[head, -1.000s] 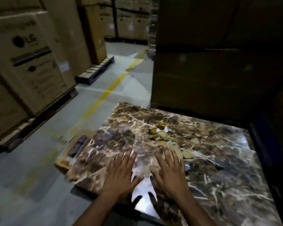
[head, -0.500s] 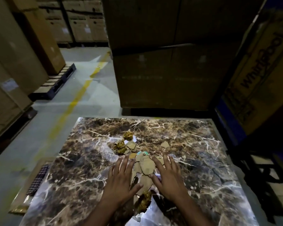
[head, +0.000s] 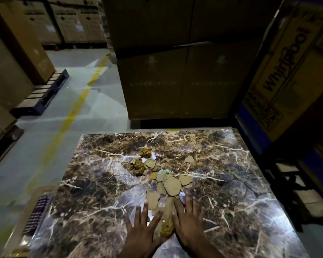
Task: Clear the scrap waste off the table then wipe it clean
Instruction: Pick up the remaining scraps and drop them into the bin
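Observation:
A dark marble table (head: 231,183) fills the lower view. Torn cardboard scraps (head: 171,183) lie scattered at its middle, with two crumpled yellowish wads (head: 138,165) farther back and one lone scrap (head: 189,159) to the right. My left hand (head: 141,233) and my right hand (head: 189,222) lie flat on the table near its front edge, fingers spread, palms down. Between them sit a cardboard piece (head: 153,200) and a crumpled yellowish wad (head: 167,229). Neither hand grips anything.
Tall cardboard boxes (head: 175,71) stand right behind the table, and a printed carton (head: 280,75) at the right. A flat box with a dark panel (head: 35,216) lies below the table's left edge. Grey floor with a yellow line (head: 76,108) runs left, past palletised boxes (head: 17,58).
Both flat hands have slid back toward the table's front edge, dragging some scraps and a wad between them. The view has shifted so that more of the table shows.

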Motion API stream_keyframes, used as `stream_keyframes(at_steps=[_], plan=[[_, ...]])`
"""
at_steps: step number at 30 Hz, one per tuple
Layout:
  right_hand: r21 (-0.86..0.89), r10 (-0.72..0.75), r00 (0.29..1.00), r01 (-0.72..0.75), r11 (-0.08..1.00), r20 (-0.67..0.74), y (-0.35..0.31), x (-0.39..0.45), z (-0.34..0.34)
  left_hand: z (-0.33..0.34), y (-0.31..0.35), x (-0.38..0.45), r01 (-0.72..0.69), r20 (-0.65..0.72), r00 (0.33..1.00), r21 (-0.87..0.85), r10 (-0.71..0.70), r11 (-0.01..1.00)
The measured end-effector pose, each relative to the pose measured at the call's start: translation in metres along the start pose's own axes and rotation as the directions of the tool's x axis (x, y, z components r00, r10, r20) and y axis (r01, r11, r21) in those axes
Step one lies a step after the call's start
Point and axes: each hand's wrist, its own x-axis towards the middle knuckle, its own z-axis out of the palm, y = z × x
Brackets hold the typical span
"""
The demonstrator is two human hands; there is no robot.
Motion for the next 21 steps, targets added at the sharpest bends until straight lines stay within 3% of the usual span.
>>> stream_keyframes(at_steps=[4, 7, 11, 15, 21], plan=[[0.164, -0.158, 0.985, 0.167, 0.972, -0.066, -0.003, 0.015, -0.012, -0.020, 0.003, 0.011, -0.051, 0.000, 0.999, -0.034, 0.051, 0.998], [0.326, -0.143, 0.975, 0.192, 0.926, -0.168, 0.004, 0.020, -0.027, -0.029, -0.006, 0.019, 0.000, 0.000, 1.000, -0.190, 0.001, 0.982], [0.209, -0.182, 0.976, 0.203, 0.957, -0.118, 0.039, 0.001, -0.029, -0.035, -0.025, -0.002, 0.001, -0.016, 1.000, -0.268, -0.005, 0.964], [0.276, -0.207, 0.978, 0.192, 0.942, 0.026, 0.054, -0.011, -0.012, -0.022, -0.034, -0.032, 0.016, -0.040, 0.999, -0.234, -0.027, 0.972], [0.349, -0.175, 0.978, 0.205, 0.914, -0.117, -0.007, 0.021, -0.017, -0.024, -0.015, 0.001, 0.018, -0.079, 0.996, -0.284, -0.042, 0.959]])
